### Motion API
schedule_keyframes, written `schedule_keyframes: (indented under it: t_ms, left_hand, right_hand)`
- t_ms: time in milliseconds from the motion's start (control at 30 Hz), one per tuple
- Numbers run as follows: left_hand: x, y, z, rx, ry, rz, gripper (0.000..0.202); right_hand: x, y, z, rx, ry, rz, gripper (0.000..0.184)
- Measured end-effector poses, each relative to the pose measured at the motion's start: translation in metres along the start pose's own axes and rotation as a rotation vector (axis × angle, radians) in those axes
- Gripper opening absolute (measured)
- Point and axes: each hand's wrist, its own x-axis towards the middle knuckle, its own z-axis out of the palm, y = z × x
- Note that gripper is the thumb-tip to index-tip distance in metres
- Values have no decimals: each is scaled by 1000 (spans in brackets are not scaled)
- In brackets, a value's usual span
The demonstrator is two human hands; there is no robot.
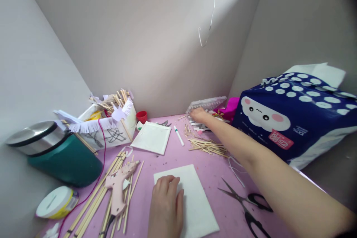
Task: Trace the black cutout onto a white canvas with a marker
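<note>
My left hand (166, 204) lies on a white rectangular sheet (196, 204) at the near edge, its fingers resting flat over the sheet's left side and holding nothing. My right arm stretches far across the table, and my right hand (198, 114) is at a clear plastic case (209, 103) at the back. White pens are bunched beside and below that hand. Its fingertips are too small and partly hidden to show whether they grip anything. Between the hands lie a white marker with a green end (179, 136) and a pile of short wooden sticks (209, 147).
Black-handled scissors (245, 205) lie open at the right, below a blue tissue pack (279, 119). To the left are a pink glue gun (118, 189) on long sticks, a green tumbler (67, 163) and a decorated box (117, 130). Another white panel (152, 137) lies farther back.
</note>
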Motion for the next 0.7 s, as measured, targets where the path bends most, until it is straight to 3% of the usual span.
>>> schedule_keyframes:
  t_ms: [300, 433, 567, 600, 633, 700]
  left_hand:
    - [0, 2, -2, -6, -6, 7, 24]
    - [2, 6, -2, -6, 37, 4, 23]
    - [4, 8, -4, -2, 78, -11, 23]
    - [5, 9, -5, -3, 102, -22, 25]
    - [5, 10, -6, -2, 137, -37, 28]
    - [6, 11, -10, -13, 219, -74, 37]
  right_hand:
    - [-21, -5, -10, 164, 272, 39, 25]
    - [-56, -19, -26, 289, 414, -40, 24]
    - [-107, -56, -49, 437, 547, -120, 25]
    - [-122, -69, -55, 506, 586, -128, 26]
    - [-138, -84, -60, 755, 656, -131, 26]
    - [-171, -114, -67, 1217, 606, -179, 23]
